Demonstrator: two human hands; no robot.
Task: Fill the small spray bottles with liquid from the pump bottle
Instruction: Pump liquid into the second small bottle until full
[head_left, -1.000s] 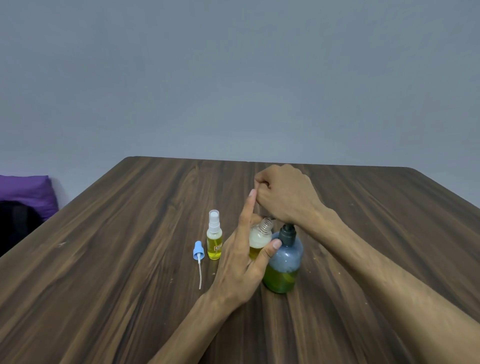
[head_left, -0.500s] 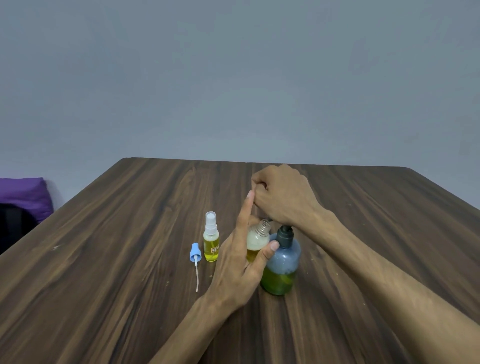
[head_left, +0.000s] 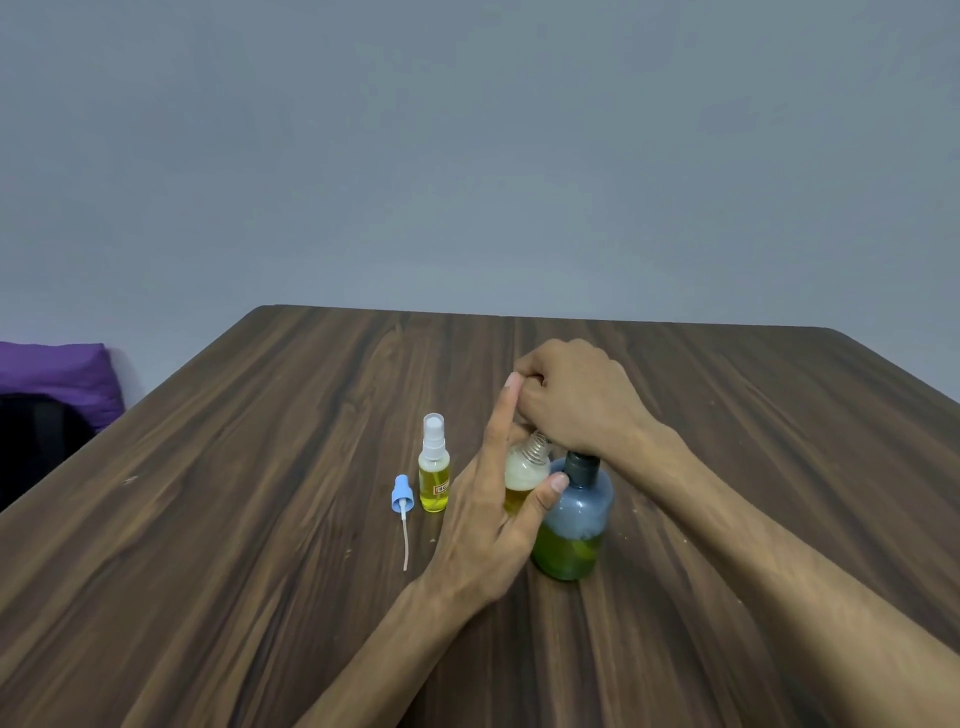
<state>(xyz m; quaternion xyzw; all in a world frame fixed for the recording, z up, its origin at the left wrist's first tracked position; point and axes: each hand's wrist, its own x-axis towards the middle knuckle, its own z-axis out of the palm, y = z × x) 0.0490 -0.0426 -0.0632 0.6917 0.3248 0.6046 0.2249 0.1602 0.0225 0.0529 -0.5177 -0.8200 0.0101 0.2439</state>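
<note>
The left hand (head_left: 483, 525) is gripping the upright open small bottle (head_left: 524, 475) just beside the pump bottle (head_left: 574, 525), its neck under the right hand (head_left: 576, 400), which is curled over the pump.

Head camera looks forward, down over table (head_left: 260, 519).

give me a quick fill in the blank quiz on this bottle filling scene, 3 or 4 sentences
1. The left hand holds the open small bottle, whose threaded neck has no ____ on it.
2. The right hand rests on top of the ____ bottle.
3. The loose spray head lying on the table is ____ in colour.
4. The capped spray bottle stands ____ on the table.

Missing words: cap; pump; blue; upright
</note>
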